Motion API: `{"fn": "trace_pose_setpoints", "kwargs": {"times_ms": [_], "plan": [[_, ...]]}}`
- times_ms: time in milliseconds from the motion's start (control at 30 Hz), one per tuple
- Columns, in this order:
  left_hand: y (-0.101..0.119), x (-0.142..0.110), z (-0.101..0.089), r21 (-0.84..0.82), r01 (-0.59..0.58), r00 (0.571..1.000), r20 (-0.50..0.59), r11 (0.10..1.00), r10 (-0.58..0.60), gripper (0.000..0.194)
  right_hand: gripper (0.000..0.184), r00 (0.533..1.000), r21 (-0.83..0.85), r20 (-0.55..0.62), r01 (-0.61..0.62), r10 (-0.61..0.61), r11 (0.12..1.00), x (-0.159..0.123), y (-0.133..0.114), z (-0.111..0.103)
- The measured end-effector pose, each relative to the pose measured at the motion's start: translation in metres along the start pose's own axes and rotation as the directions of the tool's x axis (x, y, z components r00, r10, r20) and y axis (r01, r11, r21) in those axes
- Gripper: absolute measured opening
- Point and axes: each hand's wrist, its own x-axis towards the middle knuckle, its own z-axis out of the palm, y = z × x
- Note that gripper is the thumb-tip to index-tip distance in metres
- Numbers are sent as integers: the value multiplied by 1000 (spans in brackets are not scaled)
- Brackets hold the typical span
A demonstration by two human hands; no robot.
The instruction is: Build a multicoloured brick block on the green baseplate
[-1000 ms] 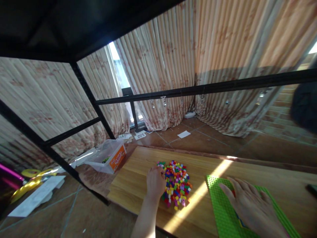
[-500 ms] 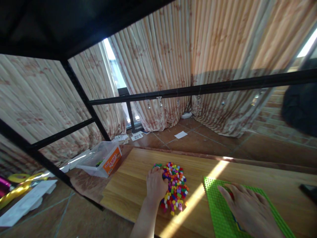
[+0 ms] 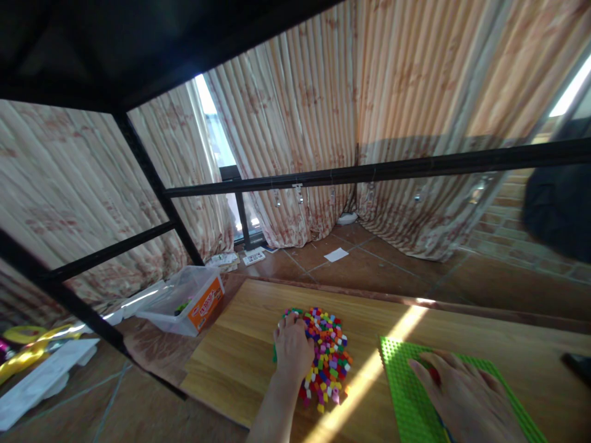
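Observation:
My left hand (image 3: 294,347) rests on the left side of a heap of small coloured plastic bricks (image 3: 327,351). Its fingers are bent but apart and touch the bricks. Green bricks peek out around its fingertips. Over a green studded baseplate (image 3: 401,375) lies my right hand (image 3: 466,391), with a red brick (image 3: 434,374) showing between its thumb and fingers. The hand covers most of that brick. A blue and yellow edge shows below the palm; the rest of it is hidden.
A wooden table (image 3: 231,344) carries these things, with a dark object (image 3: 577,366) at its right edge. Left of it stands a clear plastic box (image 3: 178,304) with an orange label. Black metal bars (image 3: 323,177) cross in front of the curtains (image 3: 295,111).
My right hand has shifted slightly right and down over the baseplate, and the red brick shows lower. My left hand stays at the heap, its fingers slightly shifted. The view has tilted a little.

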Motion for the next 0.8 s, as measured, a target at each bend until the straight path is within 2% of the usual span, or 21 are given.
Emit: {"fn": "trace_pose_setpoints", "kwargs": {"times_ms": [100,167,333,467,567,633,667,733,800], "plan": [[0,-2,-5,35,-17,999,-32,999,18,23,40,999,-119,34,28,-24,992,0,-3,-2],[-2,-3,-8,67,-50,997,-57,996,54,27,39,999,-140,33,27,-22,990,-1,-5,-2],[-6,-2,-9,88,-86,996,21,992,85,33,36,999,-144,46,21,-14,989,0,-8,-6],[-9,-1,-6,-18,-66,998,-1,998,66,33,34,998,-125,64,10,-2,992,0,-9,-6],[-11,2,-4,-211,-59,997,-64,976,47,27,32,999,-86,54,6,-2,996,1,-8,-4],[-7,4,-6,-432,-70,997,-57,899,50,23,30,1000,-46,21,-6,7,999,1,-9,-6],[-3,4,-7,-551,-66,998,-31,832,59,22,29,1000,-12,-7,-16,16,1000,2,-10,-9],[11,0,-9,-750,-30,996,36,660,86,22,29,997,101,-75,-30,38,994,4,-16,-17],[29,-8,-12,-867,28,988,101,497,120,22,29,992,298,-117,-17,54,954,5,-26,-27]]}}
